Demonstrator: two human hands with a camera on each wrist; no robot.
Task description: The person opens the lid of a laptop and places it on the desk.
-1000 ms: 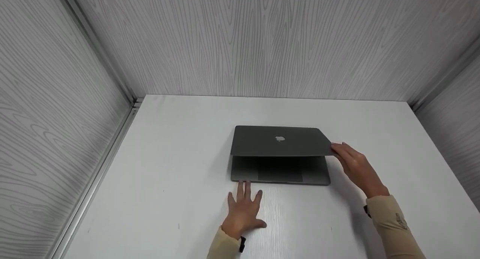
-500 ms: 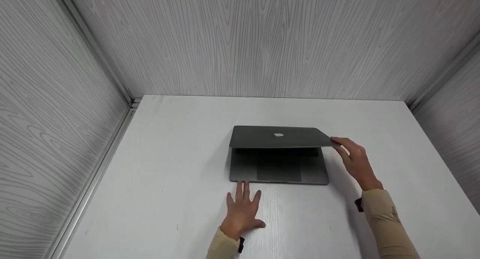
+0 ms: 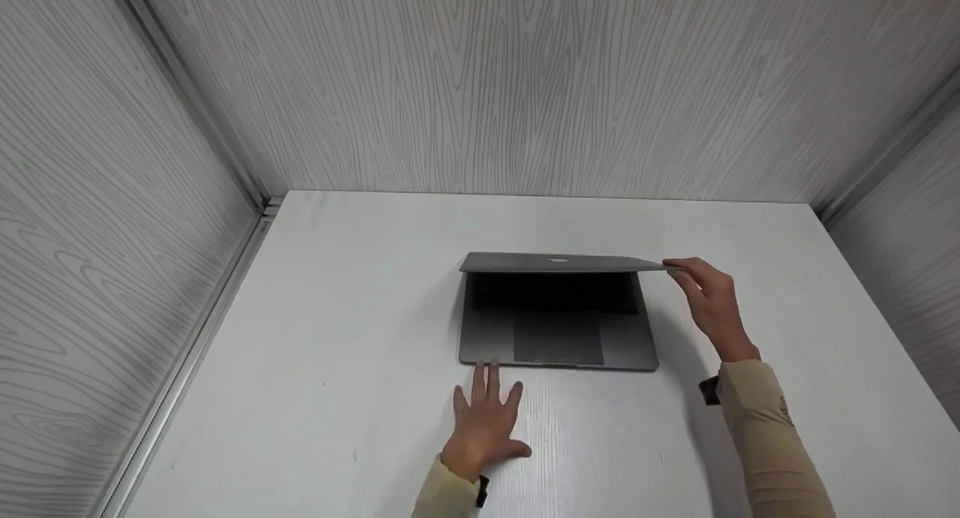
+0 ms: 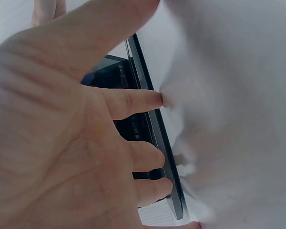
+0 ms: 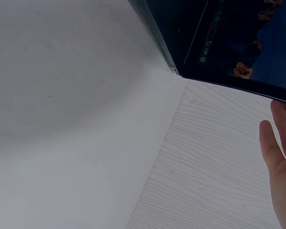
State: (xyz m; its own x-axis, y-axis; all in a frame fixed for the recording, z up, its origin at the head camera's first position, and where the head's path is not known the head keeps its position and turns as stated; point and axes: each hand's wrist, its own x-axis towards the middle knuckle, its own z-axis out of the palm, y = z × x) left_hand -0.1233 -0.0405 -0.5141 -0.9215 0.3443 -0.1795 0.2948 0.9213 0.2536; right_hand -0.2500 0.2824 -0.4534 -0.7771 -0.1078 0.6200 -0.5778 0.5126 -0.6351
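- Nearest, a beige fabric sleeve [image 3: 444,494] covers the person's left forearm, with a small black device [image 3: 482,492] at the wrist.
- The left hand [image 3: 482,432] lies on the table with fingers spread and straight, grasping nothing; two fingertips are at the laptop's front edge. Whether they press on it cannot be told.
- A matching beige fabric sleeve [image 3: 769,435] runs up the right forearm, with another black device [image 3: 709,391] beside its cuff.
- The dark grey metal laptop, around the middle of the table, has its flat base [image 3: 626,345] resting on the surface, trackpad [image 3: 558,341] toward the person.
- The right hand [image 3: 709,300] pinches the right corner of the thin dark grey lid [image 3: 517,263], thumb below and fingers above.
- That lid stands partly raised from its far edge; the right wrist view shows a lit blue screen [image 5: 276,52] inside.
- Underneath spreads the smooth white table [image 3: 337,300].
- Farthest, a grey wood-grained back panel [image 3: 525,90] rises behind the table.
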